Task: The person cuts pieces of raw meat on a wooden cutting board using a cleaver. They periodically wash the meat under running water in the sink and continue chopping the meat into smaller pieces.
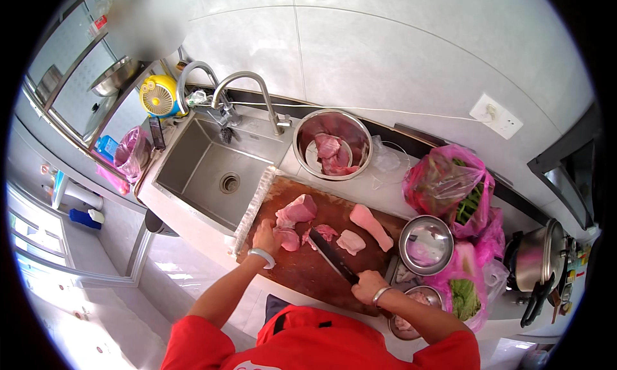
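**Raw meat being cut on a wooden board beside the sink**

Red sleeves (302,344) fill the lower edge of the view, and both forearms are extended from them onto a dark brown wooden cutting board (308,267) laid on the white counter just right of a stainless steel sink (212,171). The left hand (265,235) is laid on a small pink chunk of raw meat (287,239), the fingers curled down and pressed together over it, apparently to keep it from sliding. The right hand (367,285) is closed in a full grip around the handle of a dark-bladed kitchen knife (331,255). The knife's long axis runs diagonally, from the handle at the near right edge of the board up and to the left, with the tip pointed toward the held chunk and a thin pink scrap (323,231) beside it. Whether the edge is touching meat cannot be told.

Other pieces are spread over the far half of the board, seemingly kept apart from the working spot: a large pink slab (297,210) near the sink side, a pale blocky piece (351,241), and a long pale strip (371,226) angled toward the right. Behind the board, a large round steel bowl (332,144) holding more raw meat is set beneath a curved chrome tap (247,90). At the right edge of the board a smaller empty steel bowl (425,244) is placed, with pink plastic bags of green vegetables (459,196) just beyond it.
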`<state>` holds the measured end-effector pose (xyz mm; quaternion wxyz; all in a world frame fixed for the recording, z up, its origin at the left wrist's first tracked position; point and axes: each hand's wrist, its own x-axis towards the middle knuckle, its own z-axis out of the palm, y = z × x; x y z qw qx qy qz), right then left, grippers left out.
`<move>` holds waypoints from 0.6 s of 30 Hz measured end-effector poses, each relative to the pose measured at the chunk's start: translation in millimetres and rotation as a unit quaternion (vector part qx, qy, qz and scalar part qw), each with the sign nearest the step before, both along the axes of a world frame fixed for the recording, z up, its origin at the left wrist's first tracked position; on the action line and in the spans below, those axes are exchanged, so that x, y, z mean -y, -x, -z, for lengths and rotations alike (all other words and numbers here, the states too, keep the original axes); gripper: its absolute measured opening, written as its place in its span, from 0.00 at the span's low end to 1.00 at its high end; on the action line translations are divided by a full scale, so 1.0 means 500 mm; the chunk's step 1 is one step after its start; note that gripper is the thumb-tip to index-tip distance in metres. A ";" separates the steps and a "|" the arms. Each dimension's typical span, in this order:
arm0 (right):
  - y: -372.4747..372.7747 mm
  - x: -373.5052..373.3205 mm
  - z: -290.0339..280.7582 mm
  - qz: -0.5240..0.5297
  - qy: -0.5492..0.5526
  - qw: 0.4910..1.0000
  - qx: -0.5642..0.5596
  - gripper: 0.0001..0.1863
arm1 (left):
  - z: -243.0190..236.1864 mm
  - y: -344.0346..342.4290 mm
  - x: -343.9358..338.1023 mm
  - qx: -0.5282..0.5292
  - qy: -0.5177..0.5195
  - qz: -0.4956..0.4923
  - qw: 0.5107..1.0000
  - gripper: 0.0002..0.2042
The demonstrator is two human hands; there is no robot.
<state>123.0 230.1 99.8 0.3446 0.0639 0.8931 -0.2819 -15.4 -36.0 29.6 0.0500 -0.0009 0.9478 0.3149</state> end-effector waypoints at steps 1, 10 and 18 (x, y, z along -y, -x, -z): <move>0.001 0.011 0.008 0.013 0.022 1.000 0.013 0.18 | 0.001 -0.009 -0.006 0.052 -0.015 -0.072 0.996 0.19; 0.008 0.039 0.048 0.047 0.016 0.998 0.037 0.19 | 0.005 -0.020 -0.021 0.161 -0.027 -0.044 0.986 0.20; 0.006 0.052 0.014 0.039 0.043 0.998 -0.009 0.19 | -0.034 -0.061 0.024 0.336 -0.315 -0.056 0.886 0.14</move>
